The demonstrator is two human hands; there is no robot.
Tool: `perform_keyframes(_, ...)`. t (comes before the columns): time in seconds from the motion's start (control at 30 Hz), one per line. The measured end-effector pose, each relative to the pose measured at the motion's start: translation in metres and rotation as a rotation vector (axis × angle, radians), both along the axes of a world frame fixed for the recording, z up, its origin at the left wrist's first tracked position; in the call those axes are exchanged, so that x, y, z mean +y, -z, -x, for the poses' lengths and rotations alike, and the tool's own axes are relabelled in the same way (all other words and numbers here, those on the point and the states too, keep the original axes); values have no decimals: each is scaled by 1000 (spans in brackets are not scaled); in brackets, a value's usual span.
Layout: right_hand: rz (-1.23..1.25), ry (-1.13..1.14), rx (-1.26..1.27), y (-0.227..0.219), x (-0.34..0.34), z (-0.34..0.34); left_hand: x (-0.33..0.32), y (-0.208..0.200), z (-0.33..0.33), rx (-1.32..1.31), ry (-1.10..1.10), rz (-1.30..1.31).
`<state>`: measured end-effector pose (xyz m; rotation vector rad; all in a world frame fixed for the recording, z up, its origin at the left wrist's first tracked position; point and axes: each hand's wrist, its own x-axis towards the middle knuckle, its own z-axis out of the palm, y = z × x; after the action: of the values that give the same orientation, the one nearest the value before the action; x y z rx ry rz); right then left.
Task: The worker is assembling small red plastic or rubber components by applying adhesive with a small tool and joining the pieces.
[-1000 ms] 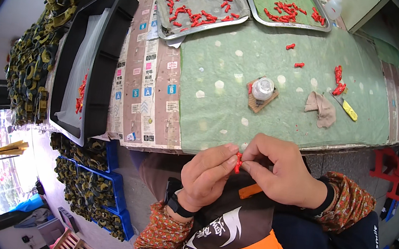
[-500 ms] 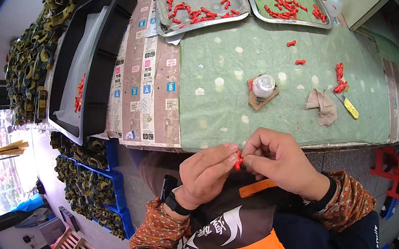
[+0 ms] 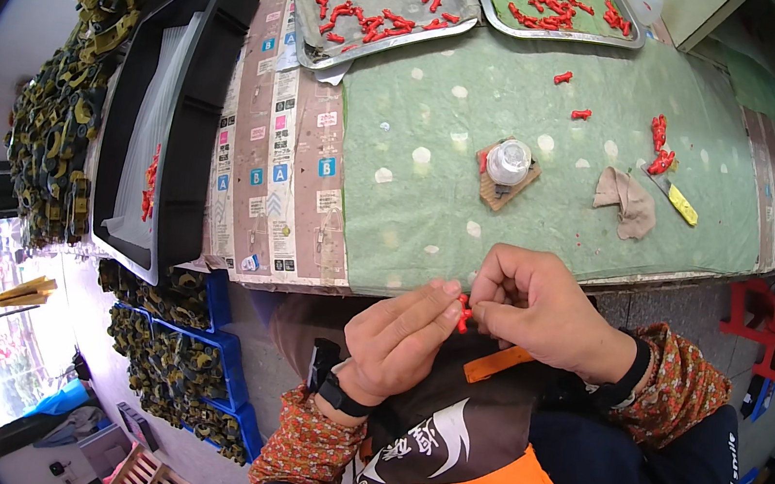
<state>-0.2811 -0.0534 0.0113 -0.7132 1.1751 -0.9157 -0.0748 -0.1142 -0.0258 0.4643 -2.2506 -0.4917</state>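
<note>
A small red molded piece (image 3: 464,316) sits between my hands, just off the near edge of the table. My left hand (image 3: 394,339) pinches it from the left with thumb and fingertips, the other fingers laid together. From the right, the thumb and forefinger of my right hand (image 3: 549,312) close on the same piece, with the other fingers curled. My fingertips hide much of its shape. Beyond the hands, a clear bottle-like container (image 3: 509,163) stands on a small wooden block (image 3: 513,196) on the green cloth (image 3: 409,230).
Two metal trays (image 3: 389,44) (image 3: 571,39) with several red pieces stand at the back. A black bin (image 3: 200,105) is at left. On the right lie a beige rag (image 3: 626,203), a yellow-handled knife (image 3: 682,205) and red pieces (image 3: 659,136). Blue crates (image 3: 221,352) stand below left.
The tabletop and trays sit slightly higher and farther left in view. Both hands keep nearly the same pinch on the red piece, with only small finger movement.
</note>
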Motion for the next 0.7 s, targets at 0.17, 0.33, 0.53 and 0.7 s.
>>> perform_keyframes(0.17,43,32,53,2,4,-4,4,2,-1,-11,0,11)
perform_keyframes(0.33,48,31,74,2,4,-4,5,3,-1,-13,8,19)
perform_keyframes(0.53,51,22,101,1,4,-4,5,4,-1,-16,20,11)
perform_keyframes(0.7,24,-35,116,-1,5,-1,7,5,-1,-14,23,11)
